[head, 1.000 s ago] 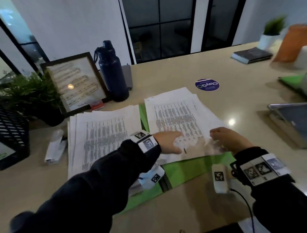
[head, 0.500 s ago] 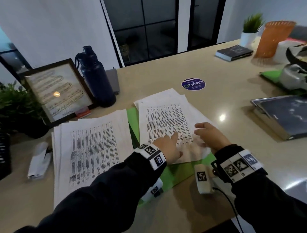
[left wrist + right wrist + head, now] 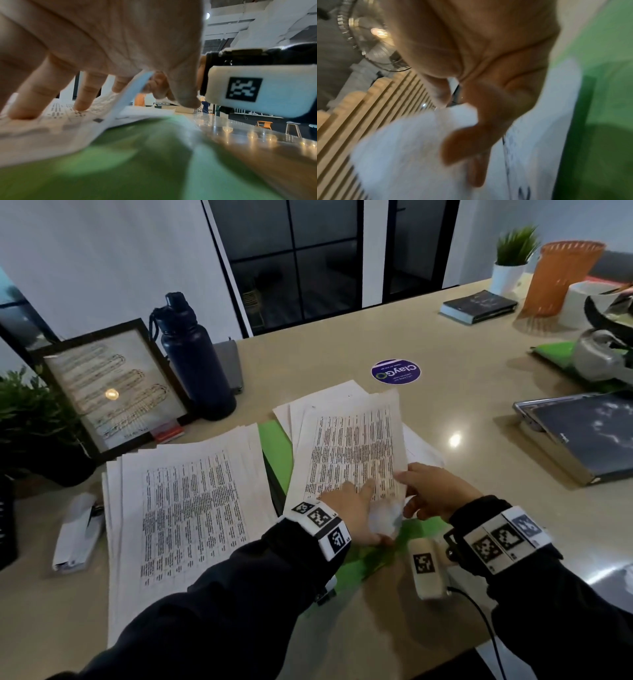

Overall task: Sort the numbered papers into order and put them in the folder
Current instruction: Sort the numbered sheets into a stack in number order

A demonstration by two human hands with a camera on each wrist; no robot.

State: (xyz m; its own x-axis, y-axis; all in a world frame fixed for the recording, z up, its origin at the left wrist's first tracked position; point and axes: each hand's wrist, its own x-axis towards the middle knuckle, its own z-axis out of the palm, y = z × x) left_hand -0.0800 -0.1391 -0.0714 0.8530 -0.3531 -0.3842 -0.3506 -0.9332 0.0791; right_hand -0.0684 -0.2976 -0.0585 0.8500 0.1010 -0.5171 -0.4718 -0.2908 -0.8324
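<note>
— Where's the sheet being worked? Top printed sheet (image 3: pixel 349 446) of the right-hand pile, lying on the open green folder (image 3: pixel 275 453), long axis running near to far, near right corner raised off the pile.

— Right hand (image 3: pixel 435 491)? At that near right corner, thumb and forefinger apparently pinching the lifted edge; blurred in the wrist view, so not certain how firmly.

— Left hand (image 3: pixel 356 508)? Just left of it, fingers (image 3: pixel 24 106) spread and straight, tips pressing down on the pile's near edge.

— Which way for the next move? Probably leftward: second stack of papers (image 3: pixel 188 501) lying beside the folder on the left, well across from the pinching hand. Nearer to the left hand, though that one looks busy pinning the pile.

— Page number? Too small to read.
</note>
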